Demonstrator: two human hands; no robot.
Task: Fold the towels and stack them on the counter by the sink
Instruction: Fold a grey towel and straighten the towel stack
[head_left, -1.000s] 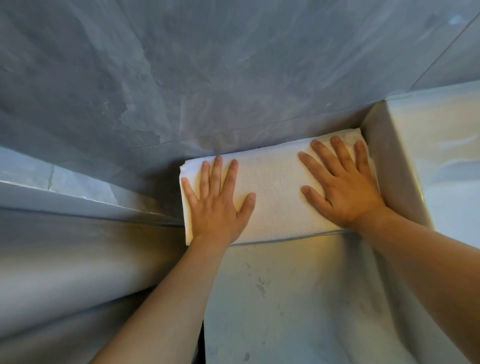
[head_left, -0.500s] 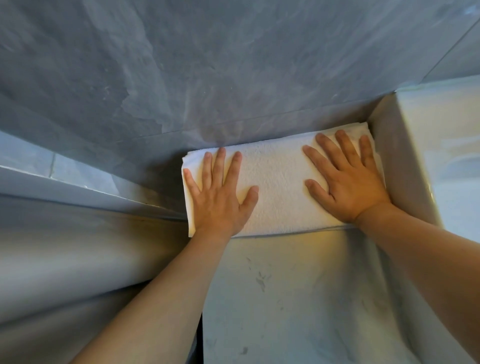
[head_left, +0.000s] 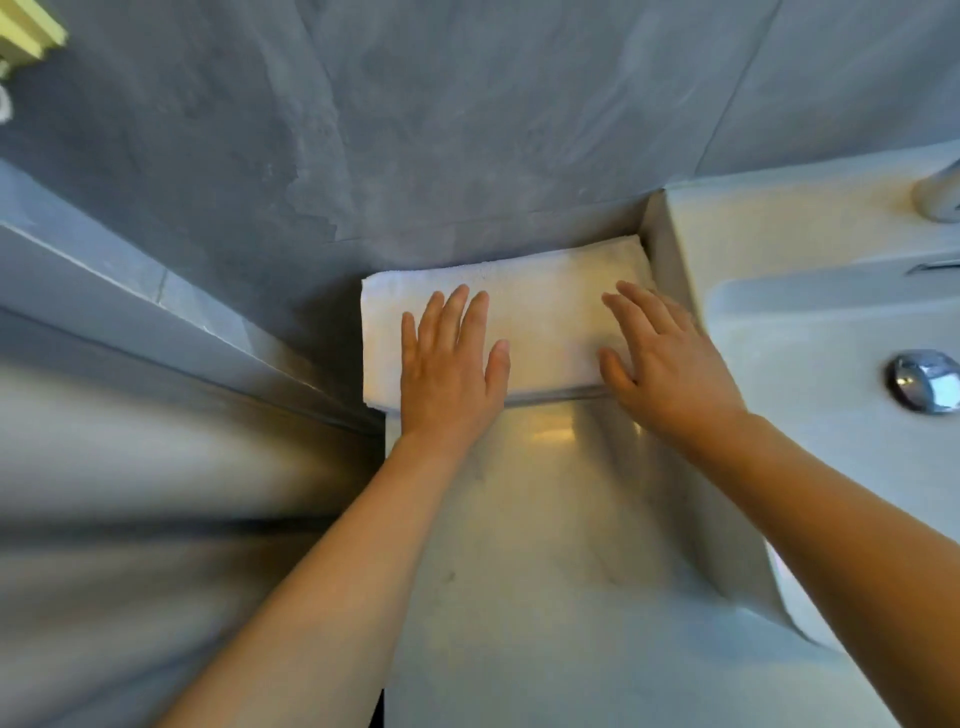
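- My left hand (head_left: 451, 364) lies flat, fingers straight, on the folded white terry towel (head_left: 540, 317).
- My right hand (head_left: 662, 364) rests spread on its right end.
- The towel sits on the pale stone bench (head_left: 545, 545), against the grey wall (head_left: 415, 130), touching the white ceramic sink (head_left: 810, 332), which contains a chrome drain plug (head_left: 923, 381).

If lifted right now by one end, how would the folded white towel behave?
The towel would probably sag and unfold, since it is soft layered cloth. It looks light. Pushed, it likely slides on the glossy counter, though the sink blocks its right end.
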